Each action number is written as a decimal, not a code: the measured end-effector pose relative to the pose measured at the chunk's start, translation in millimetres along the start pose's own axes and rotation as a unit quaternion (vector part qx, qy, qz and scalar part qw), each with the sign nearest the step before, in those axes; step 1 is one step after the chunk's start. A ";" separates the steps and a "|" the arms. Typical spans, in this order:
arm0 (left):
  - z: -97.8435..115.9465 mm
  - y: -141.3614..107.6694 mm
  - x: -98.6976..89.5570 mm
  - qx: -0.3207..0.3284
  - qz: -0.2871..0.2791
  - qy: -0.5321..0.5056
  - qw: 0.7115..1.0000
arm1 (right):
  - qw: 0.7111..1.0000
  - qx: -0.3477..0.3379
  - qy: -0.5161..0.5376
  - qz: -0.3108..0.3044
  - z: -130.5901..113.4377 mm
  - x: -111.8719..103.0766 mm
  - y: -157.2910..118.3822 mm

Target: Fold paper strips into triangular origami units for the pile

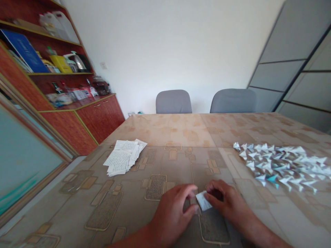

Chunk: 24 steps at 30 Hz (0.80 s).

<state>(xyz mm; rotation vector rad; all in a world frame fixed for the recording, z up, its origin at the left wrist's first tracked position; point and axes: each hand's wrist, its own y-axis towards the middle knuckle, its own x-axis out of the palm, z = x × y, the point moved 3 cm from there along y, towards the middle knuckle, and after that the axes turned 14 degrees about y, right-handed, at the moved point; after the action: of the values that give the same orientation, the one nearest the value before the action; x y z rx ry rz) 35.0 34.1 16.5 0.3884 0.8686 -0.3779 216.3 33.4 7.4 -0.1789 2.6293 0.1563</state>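
Beyond the left hand and well out to its left, a loose stack of printed paper slips (123, 157) lies fanned on the patterned desk (168, 165). The left hand (178, 206) is curved with its thumb and forefinger parted, at the near-left side of the small folded paper (204, 201); whether its thumb tip touches the edge cannot be told. The folded paper, between the two hands, is whitish, flat and roughly four-sided, with faint grey marks. Its long axis runs obliquely, one end pointing away and left, the other toward the wearer and slightly right. The right hand (219, 197) grasps its right side between thumb and fingers. Beyond and to the right of the right hand, many pointed folded pieces (279, 163) stand in close rows, mostly whitish, one turquoise.
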 end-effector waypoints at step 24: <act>5.5 -12.8 10.2 0.253 0.000 0.301 0.920 | 0.981 -0.011 -0.188 0.042 6.3 0.9 5.4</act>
<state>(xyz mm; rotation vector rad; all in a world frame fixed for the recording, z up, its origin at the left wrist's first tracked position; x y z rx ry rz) 38.7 18.8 9.5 1.0199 1.3709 -0.4935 217.7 39.6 1.9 -0.0390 2.2595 0.2253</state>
